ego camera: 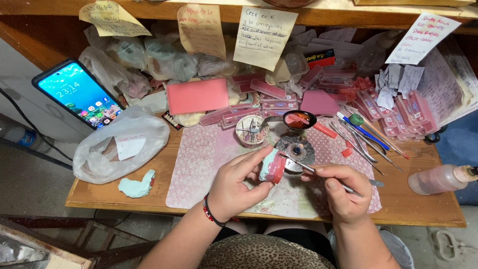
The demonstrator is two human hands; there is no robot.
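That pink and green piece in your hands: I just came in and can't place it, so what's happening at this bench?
A person sits at a cluttered wooden bench. The left hand holds a pale green dental cast with pink wax over a patterned mat. The right hand grips a thin metal instrument, its tip touching the wax. Behind sit a small burner, a spoon of red wax, more tools and a lit phone.

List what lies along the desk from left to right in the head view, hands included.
Smartphone → clear plastic bag → pale green dental cast → left hand → pink-and-green dental model → right hand holding a metal wax tool → plastic squeeze bottle.
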